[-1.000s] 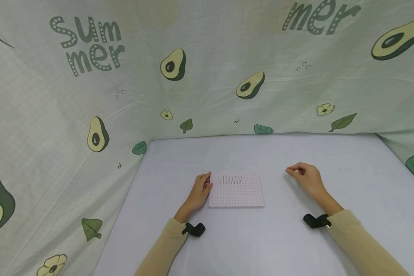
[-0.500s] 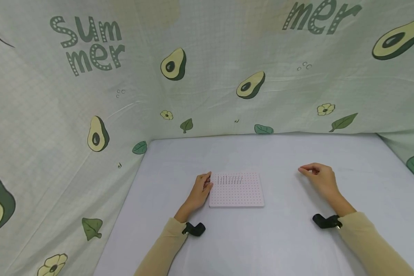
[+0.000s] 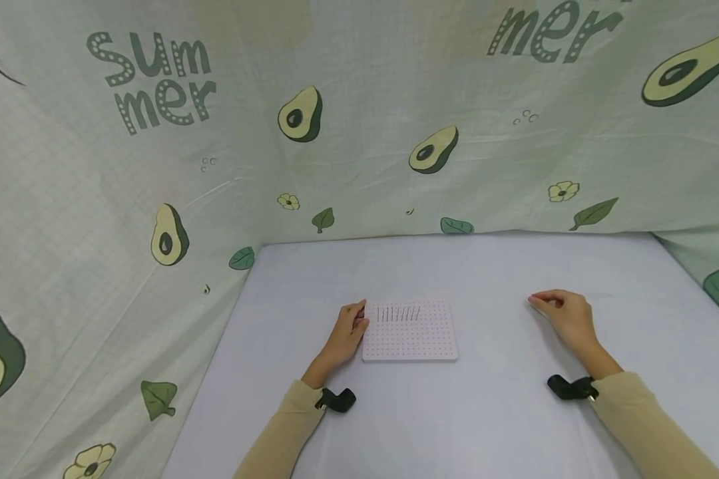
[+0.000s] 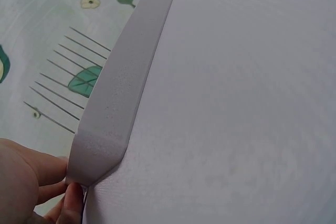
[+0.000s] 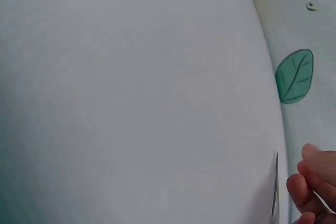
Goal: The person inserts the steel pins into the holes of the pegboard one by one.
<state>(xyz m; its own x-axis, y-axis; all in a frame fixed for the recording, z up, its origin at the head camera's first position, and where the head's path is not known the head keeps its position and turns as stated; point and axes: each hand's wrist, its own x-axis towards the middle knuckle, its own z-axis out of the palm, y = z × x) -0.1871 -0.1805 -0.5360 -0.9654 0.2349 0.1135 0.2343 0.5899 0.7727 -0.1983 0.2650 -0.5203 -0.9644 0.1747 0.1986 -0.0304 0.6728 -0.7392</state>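
Observation:
At the left edge of a pale pink perforated board, my left hand grips the corner between thumb and fingers. The left wrist view shows the fingers right at the board's corner. A row of several thin metal needles stands up from the board's top-left holes, the rightmost ones leaning slightly. Well to the right of the board is my right hand, thumb and index fingertips close together, low over the table. One needle shows just beside the fingers in the right wrist view; whether they hold anything I cannot tell.
A white-covered table carries the board. Behind it and along the left hangs a pale green cloth printed with avocados and leaves. A black wrist camera sticks out from the left sleeve, another black camera from the right.
My right hand has moved to the right, farther from the board, slowing over the last half second and lowering slightly. The left hand, board and standing needles have stayed put.

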